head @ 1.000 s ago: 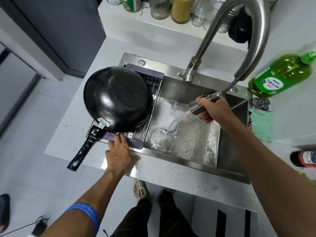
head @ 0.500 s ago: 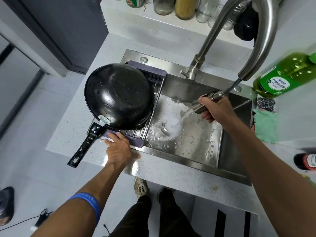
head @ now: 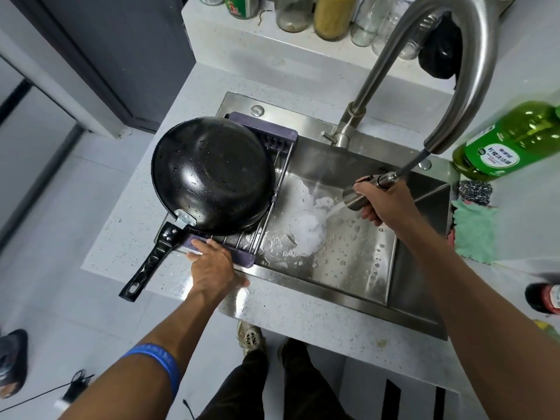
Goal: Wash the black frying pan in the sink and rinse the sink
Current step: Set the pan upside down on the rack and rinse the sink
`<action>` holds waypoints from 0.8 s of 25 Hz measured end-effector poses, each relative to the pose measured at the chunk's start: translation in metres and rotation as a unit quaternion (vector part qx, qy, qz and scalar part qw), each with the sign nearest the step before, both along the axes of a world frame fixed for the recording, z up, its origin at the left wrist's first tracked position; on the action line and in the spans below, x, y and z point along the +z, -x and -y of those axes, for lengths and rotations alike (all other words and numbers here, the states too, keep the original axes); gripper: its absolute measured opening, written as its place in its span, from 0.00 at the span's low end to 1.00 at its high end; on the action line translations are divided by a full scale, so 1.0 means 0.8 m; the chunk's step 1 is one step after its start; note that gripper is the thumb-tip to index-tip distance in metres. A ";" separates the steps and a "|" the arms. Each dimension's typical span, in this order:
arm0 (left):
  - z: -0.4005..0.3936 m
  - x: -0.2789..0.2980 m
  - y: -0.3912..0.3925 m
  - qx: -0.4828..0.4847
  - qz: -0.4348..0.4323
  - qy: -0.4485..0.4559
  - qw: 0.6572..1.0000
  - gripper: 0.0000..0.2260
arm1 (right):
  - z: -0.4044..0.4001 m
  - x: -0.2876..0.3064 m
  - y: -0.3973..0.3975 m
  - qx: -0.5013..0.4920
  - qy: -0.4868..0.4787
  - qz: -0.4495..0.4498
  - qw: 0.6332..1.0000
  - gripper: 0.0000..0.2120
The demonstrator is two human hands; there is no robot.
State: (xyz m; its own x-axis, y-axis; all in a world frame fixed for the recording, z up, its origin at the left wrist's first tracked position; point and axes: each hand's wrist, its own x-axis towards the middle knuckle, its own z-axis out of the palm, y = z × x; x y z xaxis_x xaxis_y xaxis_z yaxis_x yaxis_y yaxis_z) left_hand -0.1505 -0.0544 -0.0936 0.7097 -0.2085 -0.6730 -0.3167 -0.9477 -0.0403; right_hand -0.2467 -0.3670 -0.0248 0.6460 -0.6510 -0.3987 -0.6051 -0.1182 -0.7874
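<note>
Pan (head: pixel 212 174) upturned on rack (head: pixel 242 256) under flat left grip (head: pixel 212 268), right grip (head: pixel 385 204) clutching sprayer (head: pixel 356 199) over sink (head: pixel 348 268)

We see the water jet (head: pixel 328 212) from the spray head (head: pixel 356 199) in our right hand (head: pixel 386 201) has moved; foam (head: pixel 306 233) now gathers just beyond that hand.

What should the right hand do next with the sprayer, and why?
Probably sweep the sprayer head toward the near-right sink floor. The right hand aims water at the foam piled by the drain, while suds still dot the floor there. The frying pan already sits upturned on the rack, steadied by the left hand.
</note>
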 end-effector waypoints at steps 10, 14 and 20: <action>0.001 -0.001 0.000 0.016 -0.008 0.002 1.000 0.60 | -0.005 -0.003 -0.004 0.010 -0.022 0.001 1.000 0.09; 0.003 -0.001 0.000 0.015 -0.008 -0.011 1.000 0.60 | -0.002 -0.006 -0.004 -0.003 -0.011 0.001 1.000 0.10; 0.003 -0.001 0.001 0.019 -0.007 -0.010 1.000 0.60 | -0.006 -0.017 -0.003 0.016 -0.032 0.017 0.999 0.09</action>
